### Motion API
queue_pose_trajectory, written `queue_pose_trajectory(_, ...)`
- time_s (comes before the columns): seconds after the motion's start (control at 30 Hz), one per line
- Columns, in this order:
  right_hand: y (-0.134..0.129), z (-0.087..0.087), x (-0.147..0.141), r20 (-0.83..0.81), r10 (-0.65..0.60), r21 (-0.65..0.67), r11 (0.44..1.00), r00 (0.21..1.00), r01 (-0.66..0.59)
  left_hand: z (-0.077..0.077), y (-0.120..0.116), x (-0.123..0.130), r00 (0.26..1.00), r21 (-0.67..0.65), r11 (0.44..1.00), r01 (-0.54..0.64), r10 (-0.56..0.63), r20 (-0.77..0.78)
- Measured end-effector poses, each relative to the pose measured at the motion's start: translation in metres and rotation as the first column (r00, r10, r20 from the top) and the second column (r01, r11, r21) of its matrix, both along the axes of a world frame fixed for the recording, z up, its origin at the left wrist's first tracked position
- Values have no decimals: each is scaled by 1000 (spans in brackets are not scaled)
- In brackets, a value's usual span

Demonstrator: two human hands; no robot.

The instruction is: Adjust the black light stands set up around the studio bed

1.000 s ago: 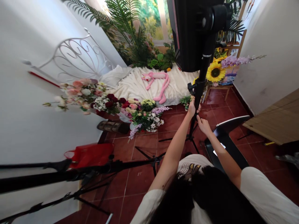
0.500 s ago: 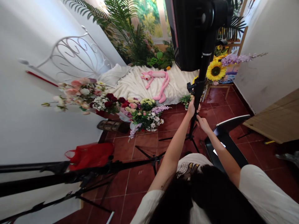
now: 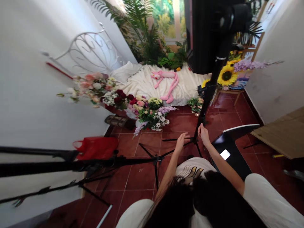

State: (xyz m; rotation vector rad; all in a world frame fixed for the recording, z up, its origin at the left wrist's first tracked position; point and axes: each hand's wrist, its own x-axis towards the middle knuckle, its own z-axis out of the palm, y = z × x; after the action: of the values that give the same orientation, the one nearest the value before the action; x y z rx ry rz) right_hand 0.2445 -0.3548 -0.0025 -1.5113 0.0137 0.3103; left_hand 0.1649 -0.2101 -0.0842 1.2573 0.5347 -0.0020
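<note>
A black light stand (image 3: 209, 96) rises from the tiled floor, with a large black lamp housing (image 3: 204, 38) at its top, partly cut off by the frame. My left hand (image 3: 182, 141) is off the pole, just left of its lower part, fingers stretched out and nothing in them. Close against the pole's right side is my right hand (image 3: 203, 134), its fingers curled together. Whether they pinch a knob there is hidden. The tripod legs (image 3: 197, 148) spread below both hands.
A black chair (image 3: 234, 161) bearing a phone (image 3: 225, 154) stands at right. Another black stand (image 3: 133, 161) crosses from the left, near a red bag (image 3: 98, 148). Ahead are artificial flowers (image 3: 154, 114), a pink plush toy (image 3: 169, 84) on white cloth, and sunflowers (image 3: 226, 75).
My left hand has let go of the pole and moved down and left, opening. My right hand has shifted slightly lower beside the pole. The view has turned a little left.
</note>
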Motion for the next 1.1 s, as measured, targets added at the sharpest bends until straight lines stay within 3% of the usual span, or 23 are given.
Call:
queue_pose_trajectory(0.1, 3, -10, -11, -29, 65, -37, 997, 997, -66, -38, 43, -78, 957, 28, 984, -177, 178, -228)
queue_pose_trajectory(0.17, 4, -18, -17, -24, 115, -62, 991, 993, -116, -50, 74, -126, 886, 67, 937, -343, 346, -307)
queue_pose_trajectory(0.27, 4, -29, -23, -27, 205, -93, 974, 978, -207, -48, 117, -186, 689, 160, 771, -617, 627, -363)
queue_pose_trajectory(0.37, 6, -37, -26, -62, 268, -129, 953, 961, -274, -31, 151, -222, 416, 247, 471, -847, 877, -242)
queue_pose_trajectory(0.47, 15, -41, -27, -60, 322, -153, 932, 945, -328, -4, 175, -232, 195, 307, 195, -932, 980, -29)
queue_pose_trajectory(0.57, 30, -43, -29, -55, 405, -152, 900, 913, -409, 30, 192, -219, 111, 310, 32, -950, 964, 242)
queue_pose_trajectory(0.67, 53, -41, -33, -44, 523, -171, 835, 851, -522, 65, 204, -192, 42, 239, -71, -968, 898, 438)
queue_pose_trajectory(0.7, 63, -40, -35, -30, 566, -179, 808, 824, -561, 75, 208, -182, 23, 198, -80, -977, 884, 467)
queue_pose_trajectory(0.8, 98, -34, -41, 13, 691, -190, 711, 723, -676, 98, 217, -157, 32, 17, 27, -999, 884, 466)
queue_pose_trajectory(0.9, 145, -25, -51, 44, 807, -188, 586, 590, -788, 106, 224, -147, 60, -64, 99, -993, 894, 444)
queue_pose_trajectory(0.97, 181, -16, -61, 84, 860, -189, 509, 503, -839, 105, 227, -147, 76, -47, 105, -993, 903, 423)
queue_pose_trajectory(1.1, 258, 8, -91, 89, 925, -190, 381, 370, -905, 100, 230, -149, 70, 35, 61, -998, 911, 407)
